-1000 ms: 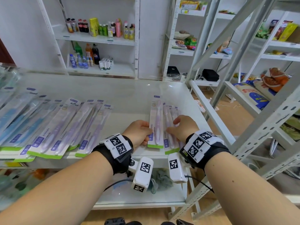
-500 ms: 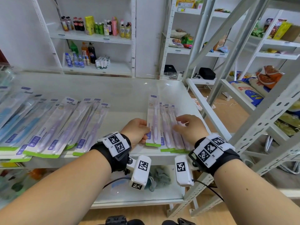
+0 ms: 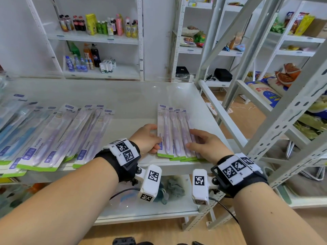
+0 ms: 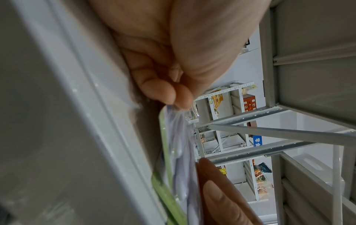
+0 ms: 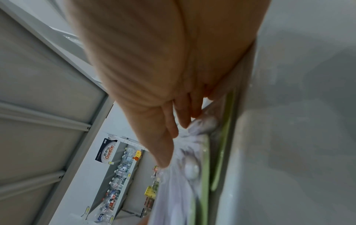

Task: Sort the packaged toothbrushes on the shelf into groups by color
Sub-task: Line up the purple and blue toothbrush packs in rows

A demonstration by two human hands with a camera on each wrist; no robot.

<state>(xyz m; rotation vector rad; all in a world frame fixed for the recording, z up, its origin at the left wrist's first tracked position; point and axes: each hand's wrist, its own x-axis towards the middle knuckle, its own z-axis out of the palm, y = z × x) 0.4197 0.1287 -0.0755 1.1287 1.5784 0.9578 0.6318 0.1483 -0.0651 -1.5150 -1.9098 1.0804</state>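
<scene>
A small fan of purple toothbrush packs (image 3: 174, 133) lies at the right end of the white shelf (image 3: 123, 96). My left hand (image 3: 146, 138) pinches the left edge of the leftmost pack, curled fingers (image 4: 173, 94) on one side and thumb on the other. My right hand (image 3: 203, 140) lies flat on the right-hand packs (image 5: 185, 175) with straight fingers (image 5: 173, 129). A larger row of purple packs (image 3: 70, 137) sits left of the middle. Blue packs (image 3: 10, 131) lie at the far left, partly cut off by the frame.
Grey slotted shelf posts (image 3: 283, 121) rise close on the right. A lower shelf holds a grey cloth (image 3: 174, 188). Bottles (image 3: 99, 25) and snacks fill the racks behind. Bare shelf surface lies between the two purple groups.
My right hand has slid right and down over the packs and its fingers have straightened. The right-hand packs have fanned out slightly. The left hand has stayed at the left edge.
</scene>
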